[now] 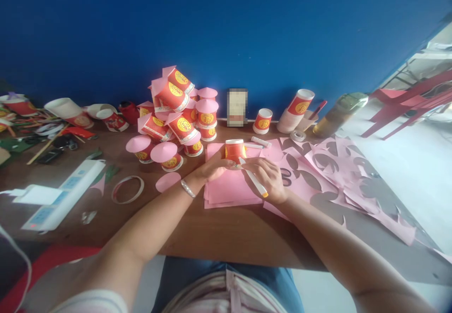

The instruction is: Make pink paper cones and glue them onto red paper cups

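Note:
My left hand [218, 166] is closed around the lower left side of a red paper cup [234, 149] with a yellow print. The cup is held over a stack of pink paper [226, 193]. In my right hand [268, 175] is a slim white pen-like tool [253, 181] with an orange-yellow end; its exact kind is unclear. Its other end reaches up to the cup's lower right, where my right fingers are close to the cup. Scissors [286, 177] lie just right of my right hand, partly hidden by it.
Left of my hands stand piled red cups with pink cone tops [165, 153]. A tape roll [127, 189] and a power strip [67, 195] lie further left. Cut pink paper scraps [339, 172] cover the right side. A bottle [341, 114] leans near the blue wall [226, 30].

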A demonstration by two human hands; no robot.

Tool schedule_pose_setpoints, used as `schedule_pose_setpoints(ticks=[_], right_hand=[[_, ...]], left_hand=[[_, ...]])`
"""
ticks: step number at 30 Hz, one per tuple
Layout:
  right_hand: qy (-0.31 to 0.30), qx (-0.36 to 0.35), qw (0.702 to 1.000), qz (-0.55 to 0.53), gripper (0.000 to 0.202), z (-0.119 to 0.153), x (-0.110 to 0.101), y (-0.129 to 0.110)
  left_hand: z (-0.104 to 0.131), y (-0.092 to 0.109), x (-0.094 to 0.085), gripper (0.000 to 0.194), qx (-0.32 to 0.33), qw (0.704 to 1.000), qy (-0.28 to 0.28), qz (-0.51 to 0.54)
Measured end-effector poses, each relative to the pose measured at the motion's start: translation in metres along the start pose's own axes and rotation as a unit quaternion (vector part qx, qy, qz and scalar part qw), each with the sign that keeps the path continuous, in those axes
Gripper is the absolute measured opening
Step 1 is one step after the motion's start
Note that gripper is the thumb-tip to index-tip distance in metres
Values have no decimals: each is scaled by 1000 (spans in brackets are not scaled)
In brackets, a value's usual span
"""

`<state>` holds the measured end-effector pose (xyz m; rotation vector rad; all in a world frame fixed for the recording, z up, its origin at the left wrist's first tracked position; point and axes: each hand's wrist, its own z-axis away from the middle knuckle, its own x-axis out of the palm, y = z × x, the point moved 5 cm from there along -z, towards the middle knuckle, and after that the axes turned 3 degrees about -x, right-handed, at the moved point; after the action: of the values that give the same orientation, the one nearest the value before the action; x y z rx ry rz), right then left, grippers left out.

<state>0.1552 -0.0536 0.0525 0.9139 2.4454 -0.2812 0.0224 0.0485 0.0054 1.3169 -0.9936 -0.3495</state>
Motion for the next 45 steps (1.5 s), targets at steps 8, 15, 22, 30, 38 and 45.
schedule_pose_setpoints(ticks=[8,15,22,30,38,45], right_hand=[[-7,5,1000,15,26,2,1,2],[-13,11,999,30,28,2,-1,5],[-15,7,999,37,26,2,0,6],[-14,3,999,44,23,0,2,2],[-17,-3,999,27,18,-6,2,-5],[-15,-4,999,28,20,-4,3,-6]], left_hand=[[1,-3,2,55,4,990,30,-140],[2,-1,2,69,25,979,40,-198],[1,3,8,66,17,979,36,-200],[2,-1,5,72,1,984,49,-171],[1,-6,-1,70,-6,985,41,-167],[1,-4,1,69,-1,983,48,-175]])
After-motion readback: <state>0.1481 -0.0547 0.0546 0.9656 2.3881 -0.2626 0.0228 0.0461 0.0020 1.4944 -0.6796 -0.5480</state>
